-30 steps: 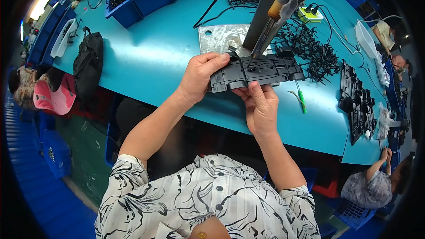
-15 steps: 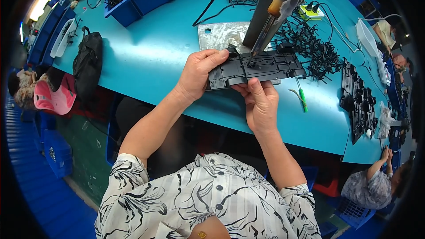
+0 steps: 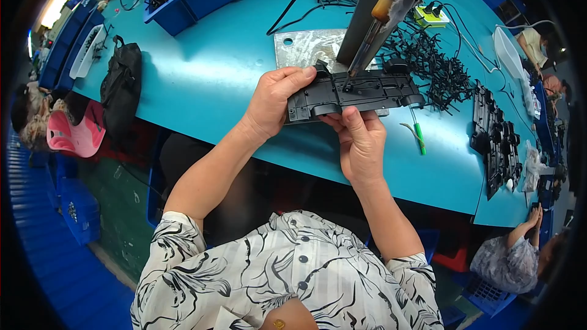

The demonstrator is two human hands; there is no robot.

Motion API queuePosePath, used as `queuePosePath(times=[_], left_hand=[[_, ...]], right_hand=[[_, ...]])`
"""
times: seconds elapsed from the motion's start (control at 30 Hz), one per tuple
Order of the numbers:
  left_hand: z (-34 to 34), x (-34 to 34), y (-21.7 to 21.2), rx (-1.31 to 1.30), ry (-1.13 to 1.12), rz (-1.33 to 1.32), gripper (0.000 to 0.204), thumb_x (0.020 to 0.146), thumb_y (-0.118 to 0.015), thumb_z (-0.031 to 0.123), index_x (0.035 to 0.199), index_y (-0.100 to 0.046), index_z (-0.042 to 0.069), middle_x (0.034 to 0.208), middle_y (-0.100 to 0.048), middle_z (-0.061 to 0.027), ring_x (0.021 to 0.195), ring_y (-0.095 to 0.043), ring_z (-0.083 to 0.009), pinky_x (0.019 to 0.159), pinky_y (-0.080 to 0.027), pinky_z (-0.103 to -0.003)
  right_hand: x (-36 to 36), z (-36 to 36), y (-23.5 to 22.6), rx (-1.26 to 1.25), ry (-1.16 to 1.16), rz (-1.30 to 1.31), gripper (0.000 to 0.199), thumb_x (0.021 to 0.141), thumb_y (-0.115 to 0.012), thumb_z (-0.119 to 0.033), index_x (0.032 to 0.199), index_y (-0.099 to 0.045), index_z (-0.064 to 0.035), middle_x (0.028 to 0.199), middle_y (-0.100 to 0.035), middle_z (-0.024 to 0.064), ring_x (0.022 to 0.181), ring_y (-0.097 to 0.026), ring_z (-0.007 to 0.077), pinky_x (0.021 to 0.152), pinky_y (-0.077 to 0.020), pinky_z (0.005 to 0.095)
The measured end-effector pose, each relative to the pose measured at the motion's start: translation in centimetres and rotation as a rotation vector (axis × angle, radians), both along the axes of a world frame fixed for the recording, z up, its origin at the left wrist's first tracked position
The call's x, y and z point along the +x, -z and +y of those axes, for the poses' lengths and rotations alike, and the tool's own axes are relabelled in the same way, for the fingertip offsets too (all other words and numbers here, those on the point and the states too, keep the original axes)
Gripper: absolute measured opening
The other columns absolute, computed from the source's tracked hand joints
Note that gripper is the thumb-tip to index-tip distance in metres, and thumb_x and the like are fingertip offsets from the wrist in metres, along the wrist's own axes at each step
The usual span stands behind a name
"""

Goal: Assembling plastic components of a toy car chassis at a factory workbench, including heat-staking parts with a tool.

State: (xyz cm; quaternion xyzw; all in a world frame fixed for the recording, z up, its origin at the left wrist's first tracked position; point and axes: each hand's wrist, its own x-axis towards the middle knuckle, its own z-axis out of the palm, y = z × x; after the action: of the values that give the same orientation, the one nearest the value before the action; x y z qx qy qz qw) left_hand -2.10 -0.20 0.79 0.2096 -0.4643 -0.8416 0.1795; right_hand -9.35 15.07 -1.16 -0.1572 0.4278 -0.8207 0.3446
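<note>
Head view: black panel (image 3: 373, 90) apparently midway

On the desk (image 3: 202, 85), similar panels (image 3: 495, 140) are laid at right, done or waiting unclear. The black panel is clamped by fingers of left hand (image 3: 272, 99) and right hand (image 3: 362, 146), beneath the iron (image 3: 368, 46), seemingly unfinished.

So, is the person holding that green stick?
No, the green stick lies on the table while the left hand and right hand hold a black part.

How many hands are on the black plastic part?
2: the left hand grips the left end of the black plastic part, the right hand its near edge. Some fingers are hidden underneath; no other hand shows on it.
</note>
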Motion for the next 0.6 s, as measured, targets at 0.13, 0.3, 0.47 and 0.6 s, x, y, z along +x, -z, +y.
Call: queuePosePath(times=[0.13,0.3,0.47,0.6], left_hand=[[0.01,-0.08,-0.08,-0.001,0.008,-0.011,0.025,0.089,-0.062,0.024,0.08,-0.062,0.0,0.074,-0.063,-0.0056,0.061,-0.059,-0.0088,0.055,-0.05,-0.022],[-0.62,0.0,0.72,-0.049,0.057,-0.016,0.03,0.091,-0.058,0.027,0.095,-0.062,-0.002,0.085,-0.067,-0.011,0.068,-0.065,-0.0129,0.061,-0.055,-0.024],[-0.57,-0.1,0.63,-0.037,0.057,-0.02,0.031,0.091,-0.058,0.027,0.096,-0.063,-0.003,0.085,-0.067,-0.0109,0.068,-0.065,-0.0128,0.061,-0.055,-0.023],[-0.57,-0.08,0.44,-0.033,0.059,-0.025,0.03,0.09,-0.058,0.027,0.097,-0.063,-0.003,0.085,-0.067,-0.0107,0.069,-0.065,-0.0126,0.062,-0.054,-0.023]], right_hand=[[0.01,0.01,-0.16,0.009,0.006,-0.003,0.031,0.089,-0.064,-0.022,0.109,-0.054,-0.0007,0.102,-0.064,0.0092,0.091,-0.064,0.02,0.086,-0.0526,0.038],[0.06,-0.11,-0.18,0.006,0.01,0.001,0.03,0.089,-0.065,-0.022,0.108,-0.054,-0.0009,0.101,-0.064,0.0093,0.091,-0.065,0.02,0.086,-0.0528,0.0383],[-0.02,-0.16,-0.11,0.004,0.014,-0.001,0.03,0.088,-0.065,-0.022,0.108,-0.055,-0.001,0.1,-0.065,0.0093,0.09,-0.065,0.0199,0.085,-0.0528,0.0385],[0.02,-0.26,-0.24,0.001,0.022,-0.009,0.031,0.088,-0.066,-0.022,0.107,-0.055,-0.0011,0.099,-0.065,0.0093,0.089,-0.065,0.0197,0.085,-0.053,0.0386]])
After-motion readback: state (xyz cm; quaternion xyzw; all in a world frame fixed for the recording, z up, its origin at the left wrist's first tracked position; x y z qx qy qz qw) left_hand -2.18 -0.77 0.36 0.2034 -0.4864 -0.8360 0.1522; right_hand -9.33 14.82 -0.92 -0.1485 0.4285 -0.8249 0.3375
